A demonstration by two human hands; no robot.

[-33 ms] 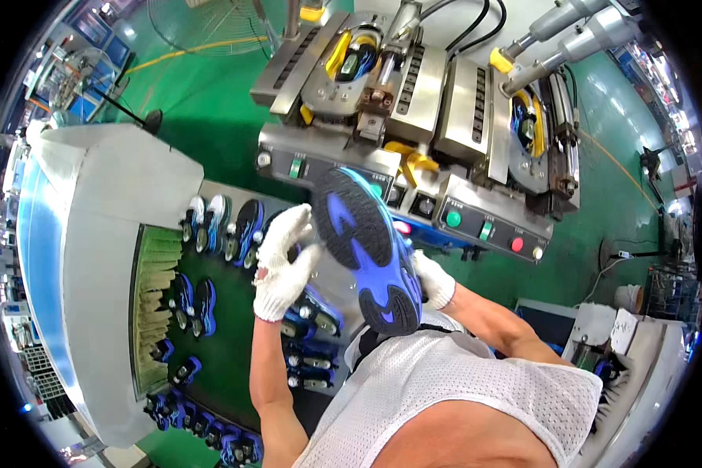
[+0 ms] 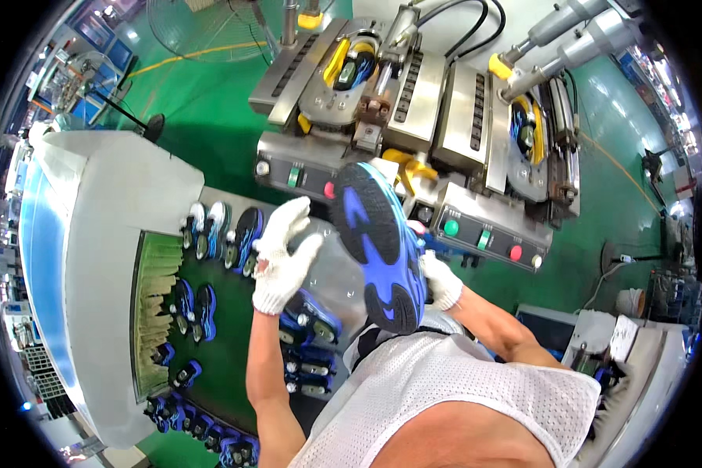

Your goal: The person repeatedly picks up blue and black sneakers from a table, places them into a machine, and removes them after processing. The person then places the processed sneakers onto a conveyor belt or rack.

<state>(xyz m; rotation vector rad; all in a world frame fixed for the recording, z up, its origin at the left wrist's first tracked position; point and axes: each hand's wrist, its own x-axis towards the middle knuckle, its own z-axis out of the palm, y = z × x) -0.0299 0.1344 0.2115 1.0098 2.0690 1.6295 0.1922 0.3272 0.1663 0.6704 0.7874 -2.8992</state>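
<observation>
A blue and black sports shoe (image 2: pixel 384 269) is held up in front of me, its sole facing me and its toe pointing away. My right hand (image 2: pixel 441 281), in a white knit glove, grips it from the right side; most of its fingers are hidden behind the shoe. My left hand (image 2: pixel 281 261), gloved in the same white knit, is to the left of the shoe with thumb and fingers spread. Nothing is in it, and a gap separates it from the sole. Beyond the shoe stands a two-station press machine (image 2: pixel 415 93), with another shoe (image 2: pixel 356 69) clamped in its left station.
Control panels with coloured buttons (image 2: pixel 485 234) line the machine's near edge. On the left, a grey housing (image 2: pixel 93 257) with a fringed opening stands over a dark conveyor (image 2: pixel 225 351) carrying several shoes. More shoes (image 2: pixel 313 318) sit close below my left hand. A fan (image 2: pixel 210 27) stands at the back.
The shoe has shifted a little to the right with my right hand, widening the gap to my left hand. My left hand stays open in nearly the same place.
</observation>
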